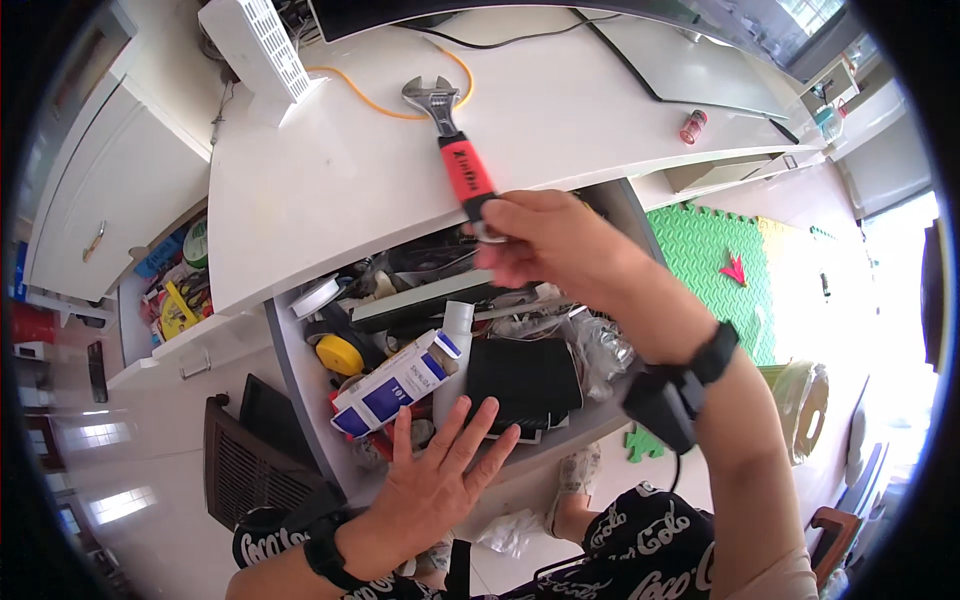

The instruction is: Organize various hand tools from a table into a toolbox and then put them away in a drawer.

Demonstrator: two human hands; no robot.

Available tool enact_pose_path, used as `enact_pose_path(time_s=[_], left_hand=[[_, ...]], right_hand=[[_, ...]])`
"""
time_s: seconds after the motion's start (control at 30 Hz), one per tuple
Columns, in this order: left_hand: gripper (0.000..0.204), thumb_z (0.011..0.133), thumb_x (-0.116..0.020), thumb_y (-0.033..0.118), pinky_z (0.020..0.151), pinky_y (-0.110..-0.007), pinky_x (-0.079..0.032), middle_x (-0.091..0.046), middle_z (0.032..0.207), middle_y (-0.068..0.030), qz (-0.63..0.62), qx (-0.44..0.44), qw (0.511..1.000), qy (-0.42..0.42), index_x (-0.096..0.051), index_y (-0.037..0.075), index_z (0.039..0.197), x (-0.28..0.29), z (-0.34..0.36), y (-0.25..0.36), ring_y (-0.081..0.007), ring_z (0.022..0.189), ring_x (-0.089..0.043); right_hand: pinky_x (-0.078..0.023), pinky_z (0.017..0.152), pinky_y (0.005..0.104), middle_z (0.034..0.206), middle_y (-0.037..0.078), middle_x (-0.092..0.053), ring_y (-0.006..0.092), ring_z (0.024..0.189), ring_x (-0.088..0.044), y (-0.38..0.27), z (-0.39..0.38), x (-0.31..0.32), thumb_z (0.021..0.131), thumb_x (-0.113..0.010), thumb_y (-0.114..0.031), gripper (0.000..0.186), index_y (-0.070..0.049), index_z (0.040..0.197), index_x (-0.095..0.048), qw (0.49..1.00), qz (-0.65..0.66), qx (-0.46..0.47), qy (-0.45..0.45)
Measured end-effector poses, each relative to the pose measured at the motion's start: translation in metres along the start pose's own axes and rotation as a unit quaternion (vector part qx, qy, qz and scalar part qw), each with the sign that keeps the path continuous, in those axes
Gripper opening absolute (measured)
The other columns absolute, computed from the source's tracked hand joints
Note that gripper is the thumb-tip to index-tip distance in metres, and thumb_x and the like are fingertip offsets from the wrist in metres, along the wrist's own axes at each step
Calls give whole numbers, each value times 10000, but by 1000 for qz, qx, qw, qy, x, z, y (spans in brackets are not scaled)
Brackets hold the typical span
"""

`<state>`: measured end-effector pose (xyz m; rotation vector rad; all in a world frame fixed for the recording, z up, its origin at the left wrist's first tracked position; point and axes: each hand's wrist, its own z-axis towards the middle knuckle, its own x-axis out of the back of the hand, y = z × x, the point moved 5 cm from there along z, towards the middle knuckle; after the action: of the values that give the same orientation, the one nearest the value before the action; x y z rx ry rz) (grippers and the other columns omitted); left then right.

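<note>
My right hand is closed round the end of an adjustable wrench with a red and black grip. Its metal jaw points away from me, above the white desk. Below it, a drawer stands pulled out and full of odds and ends. My left hand is spread, fingers apart, over the drawer's near side, by a white and blue box and a black flat case. A white bottle, a yellow tape measure and a clear plastic bag also lie in the drawer.
On the desk are a white router-like box, an orange cable, a closed laptop and a small red can. A second open drawer holds tools at left. Green foam mats cover some floor at right.
</note>
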<state>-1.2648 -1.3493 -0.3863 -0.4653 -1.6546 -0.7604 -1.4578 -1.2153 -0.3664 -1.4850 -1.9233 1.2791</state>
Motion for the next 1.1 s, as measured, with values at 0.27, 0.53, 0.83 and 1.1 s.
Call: enact_pose_path(time_s=[0.27,0.53,0.83,1.1], left_hand=[[559,891,-532,187,1001,-687,-174,-178,1509,-170,-25,4,1000,-9,-356,126,1418,8,-3,-6,-354,1381,-217],[555,906,-508,185,1011,-689,-171,-164,1513,-171,-36,-1,999,-28,-331,120,1428,2,-1,-6,-352,1393,-204],[557,912,-500,218,1022,-677,-187,-176,1508,-178,-56,1,998,-23,-324,114,1430,0,-1,-6,-349,1389,-213],[552,901,-528,262,1014,-663,-217,-211,1496,-186,-33,-13,999,-15,-372,101,1405,0,0,-6,-347,1389,-213]], right_hand=[[-453,533,204,725,43,-626,91,590,-578,3,-104,64,957,-475,-180,208,1,986,-573,972,-233,6,-24],[-486,577,235,710,34,-619,83,624,-585,19,-86,74,949,-478,-116,164,2,995,-581,912,-405,-28,-61],[-476,583,253,689,36,-587,98,602,-547,30,-33,66,954,-480,-140,188,2,1028,-578,899,-431,-53,-51],[-451,581,285,648,50,-564,120,594,-540,23,-7,66,933,-500,-176,215,18,932,-594,892,-450,48,17]])
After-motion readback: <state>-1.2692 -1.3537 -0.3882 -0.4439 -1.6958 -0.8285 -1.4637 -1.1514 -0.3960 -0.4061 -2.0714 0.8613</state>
